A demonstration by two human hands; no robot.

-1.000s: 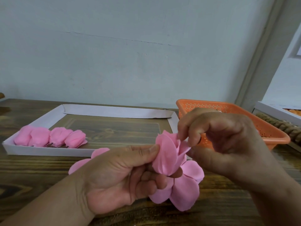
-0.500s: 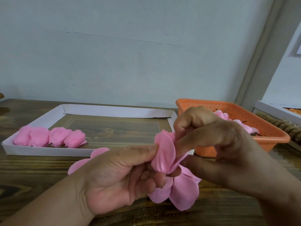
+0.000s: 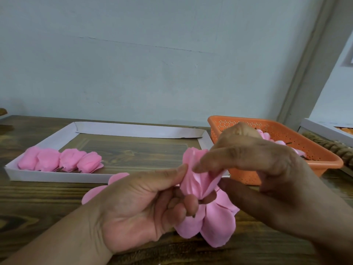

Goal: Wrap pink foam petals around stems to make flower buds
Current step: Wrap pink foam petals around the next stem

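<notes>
Since the earlier frames, the right hand [image 3: 254, 167] is lowered onto the bud [image 3: 198, 178], and its index finger is now laid across the folded petals. The bud is held between both hands, near the middle of the wooden table [image 3: 38, 203]: the left hand [image 3: 141, 205] is closed on its base, with the thumb pressed on its left side, and the right hand pinches the petals from the right. The stem is hidden by the fingers, so it cannot be made out. Loose pink petals [image 3: 215, 226] hang open below the bud. Smooth pink foam with soft folds is seen. Four finished buds [image 3: 61, 160] lie in the white tray [image 3: 57, 177] at the far left. An orange basket [image 3: 322, 161] stands at the far right.
</notes>
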